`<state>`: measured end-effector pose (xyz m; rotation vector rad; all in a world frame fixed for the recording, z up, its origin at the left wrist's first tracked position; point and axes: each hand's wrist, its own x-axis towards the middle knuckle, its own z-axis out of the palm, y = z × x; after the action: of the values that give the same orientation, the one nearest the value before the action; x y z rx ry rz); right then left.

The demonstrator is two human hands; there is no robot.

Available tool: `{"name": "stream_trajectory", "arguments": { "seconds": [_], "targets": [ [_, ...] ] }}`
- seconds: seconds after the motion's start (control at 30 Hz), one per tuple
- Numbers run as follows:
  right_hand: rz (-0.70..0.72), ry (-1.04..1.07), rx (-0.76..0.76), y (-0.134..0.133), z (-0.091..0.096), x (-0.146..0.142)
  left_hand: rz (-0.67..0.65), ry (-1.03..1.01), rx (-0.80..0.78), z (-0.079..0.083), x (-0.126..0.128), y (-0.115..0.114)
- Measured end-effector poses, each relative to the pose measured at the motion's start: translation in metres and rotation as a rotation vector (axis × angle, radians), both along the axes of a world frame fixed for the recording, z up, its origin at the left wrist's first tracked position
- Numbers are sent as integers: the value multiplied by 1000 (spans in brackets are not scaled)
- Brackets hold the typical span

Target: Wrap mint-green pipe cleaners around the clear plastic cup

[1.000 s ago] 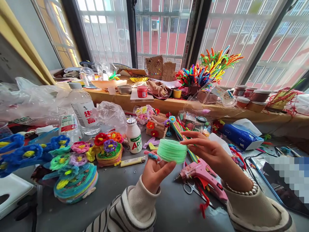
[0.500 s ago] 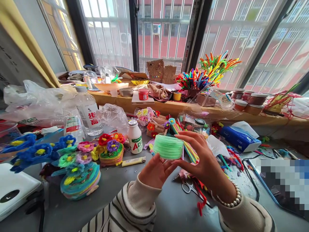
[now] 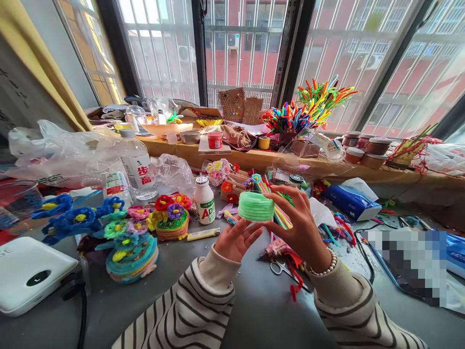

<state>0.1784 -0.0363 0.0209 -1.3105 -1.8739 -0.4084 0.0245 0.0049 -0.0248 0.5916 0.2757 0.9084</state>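
A round, clear-looking container wrapped in stacked rings of pale green pipe cleaner [image 3: 255,206] is held up over the grey table. My left hand [image 3: 238,238] supports it from below, fingertips under its base. My right hand [image 3: 300,223] holds its right side, fingers along the top edge and thumb low. Below my right hand lie scissors [image 3: 279,267], a red pipe cleaner [image 3: 297,286] and a pink glue gun [image 3: 278,248], partly hidden. To the left are a white AD bottle [image 3: 204,201], a lighter [image 3: 203,234] and a flower-topped round piece [image 3: 172,220].
A blue and teal flower piece [image 3: 132,257] and a white power bank [image 3: 34,278] sit on the left. On the right are a tissue pack [image 3: 350,203] and a blurred-out device [image 3: 407,266]. Jars [image 3: 376,148] and bundled pipe cleaners [image 3: 294,118] line the windowsill.
Both hands and the green-wrapped container sit slightly higher in view and the container looks smaller. The camera's view has shifted a little. The grip looks much the same.
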Motion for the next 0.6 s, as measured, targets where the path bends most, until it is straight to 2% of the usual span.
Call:
{"name": "stream_trajectory", "arguments": {
  "seconds": [0.17, 0.37, 0.47, 0.6],
  "targets": [
    [43, -3, -32, -1, -2, -8, 55, 62, 85, 2, 1, -6],
    [90, 32, -70, 0, -7, -11, 233, 91, 206, 6, 5, -10],
    [100, 48, -78, 0, -8, -10, 304, 117, 213, 4, 6, -9],
    [86, 38, -76, 0, -7, -9, 306, 145, 191, 0, 6, -7]
  ]
}}
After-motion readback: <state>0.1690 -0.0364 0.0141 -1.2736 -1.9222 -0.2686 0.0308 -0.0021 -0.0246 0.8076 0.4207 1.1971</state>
